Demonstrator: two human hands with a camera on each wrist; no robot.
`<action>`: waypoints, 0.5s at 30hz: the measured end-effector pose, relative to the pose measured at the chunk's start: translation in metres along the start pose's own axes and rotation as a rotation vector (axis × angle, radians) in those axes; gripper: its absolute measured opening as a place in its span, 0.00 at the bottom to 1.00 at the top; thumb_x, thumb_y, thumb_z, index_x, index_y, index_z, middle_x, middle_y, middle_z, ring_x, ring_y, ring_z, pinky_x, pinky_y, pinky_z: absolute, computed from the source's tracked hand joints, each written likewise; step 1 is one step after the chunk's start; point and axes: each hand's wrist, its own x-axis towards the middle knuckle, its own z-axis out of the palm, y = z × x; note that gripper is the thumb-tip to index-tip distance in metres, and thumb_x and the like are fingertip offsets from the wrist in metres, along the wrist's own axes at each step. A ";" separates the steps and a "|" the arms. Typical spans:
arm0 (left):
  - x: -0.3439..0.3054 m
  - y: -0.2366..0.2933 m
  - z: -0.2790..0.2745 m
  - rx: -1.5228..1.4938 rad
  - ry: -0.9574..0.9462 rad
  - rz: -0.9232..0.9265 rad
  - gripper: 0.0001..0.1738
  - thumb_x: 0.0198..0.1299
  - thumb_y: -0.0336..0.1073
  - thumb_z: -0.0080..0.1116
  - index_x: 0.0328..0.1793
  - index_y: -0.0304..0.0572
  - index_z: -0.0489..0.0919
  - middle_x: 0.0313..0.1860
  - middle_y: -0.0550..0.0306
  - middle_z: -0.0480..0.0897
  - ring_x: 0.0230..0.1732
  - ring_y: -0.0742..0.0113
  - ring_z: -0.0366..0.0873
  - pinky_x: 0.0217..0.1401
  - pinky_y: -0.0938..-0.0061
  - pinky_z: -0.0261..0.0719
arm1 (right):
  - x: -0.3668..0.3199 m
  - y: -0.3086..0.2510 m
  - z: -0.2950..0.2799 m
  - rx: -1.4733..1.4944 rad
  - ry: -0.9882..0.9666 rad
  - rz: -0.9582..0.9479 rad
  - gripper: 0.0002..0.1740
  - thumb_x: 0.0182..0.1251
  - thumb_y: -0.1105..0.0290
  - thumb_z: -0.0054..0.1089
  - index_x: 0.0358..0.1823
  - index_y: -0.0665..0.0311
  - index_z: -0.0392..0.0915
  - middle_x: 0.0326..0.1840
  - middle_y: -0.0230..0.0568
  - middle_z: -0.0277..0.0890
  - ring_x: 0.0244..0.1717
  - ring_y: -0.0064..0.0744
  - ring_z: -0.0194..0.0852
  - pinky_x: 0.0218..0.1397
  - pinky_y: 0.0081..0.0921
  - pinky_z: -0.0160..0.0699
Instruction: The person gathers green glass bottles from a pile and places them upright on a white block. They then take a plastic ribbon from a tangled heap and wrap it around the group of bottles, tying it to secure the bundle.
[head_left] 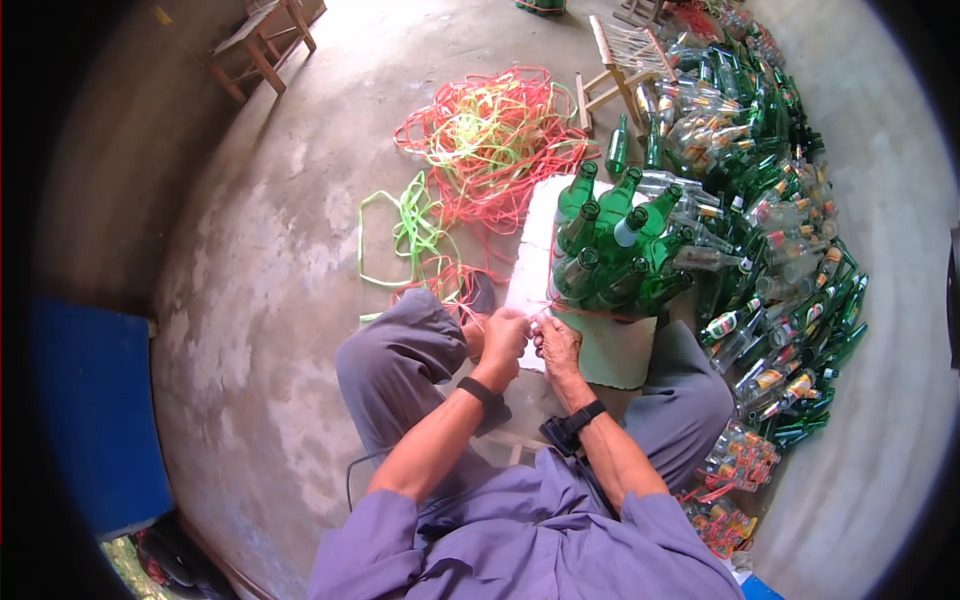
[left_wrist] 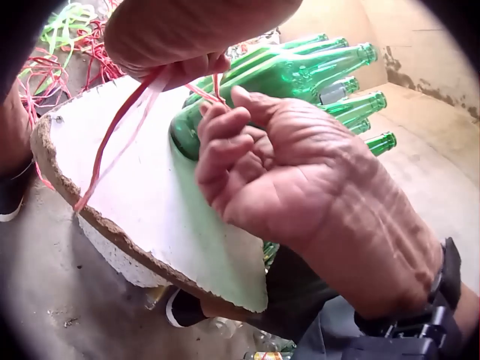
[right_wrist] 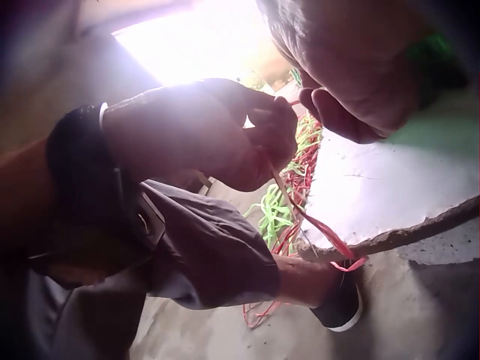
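In the head view my left hand and right hand meet over the near left part of a white board. Both pinch a red plastic strap, whose loose end hangs over the board's edge in the left wrist view. Just beyond my hands, a cluster of green glass bottles stands on the board. A red strap runs round them low down. In the left wrist view my right hand has curled fingers and its thumb against the strap. My left hand grips the strap in the right wrist view.
A tangled heap of red and green straps lies on the floor ahead. Many loose bottles are piled along the right wall. A wooden stool stands at the back, and a blue panel is at left.
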 end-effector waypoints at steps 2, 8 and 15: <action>-0.001 -0.006 0.001 0.008 0.053 0.015 0.07 0.60 0.30 0.55 0.28 0.42 0.76 0.17 0.63 0.72 0.10 0.73 0.62 0.11 0.77 0.58 | 0.004 -0.001 0.005 0.105 0.010 -0.027 0.09 0.64 0.69 0.62 0.27 0.64 0.79 0.21 0.25 0.72 0.14 0.12 0.61 0.15 0.14 0.55; -0.025 0.006 0.016 0.079 0.084 0.159 0.03 0.59 0.30 0.55 0.37 0.38 0.75 0.19 0.61 0.73 0.13 0.72 0.66 0.11 0.75 0.61 | 0.014 -0.009 0.008 0.160 0.089 -0.002 0.03 0.54 0.74 0.64 0.29 0.65 0.81 0.19 0.23 0.67 0.15 0.14 0.58 0.16 0.16 0.52; -0.028 0.000 0.025 0.205 0.057 0.219 0.06 0.56 0.28 0.56 0.39 0.36 0.76 0.25 0.61 0.76 0.24 0.74 0.72 0.25 0.77 0.69 | 0.022 0.001 0.019 0.381 0.200 -0.064 0.06 0.62 0.71 0.66 0.33 0.67 0.81 0.23 0.27 0.71 0.21 0.15 0.66 0.21 0.14 0.63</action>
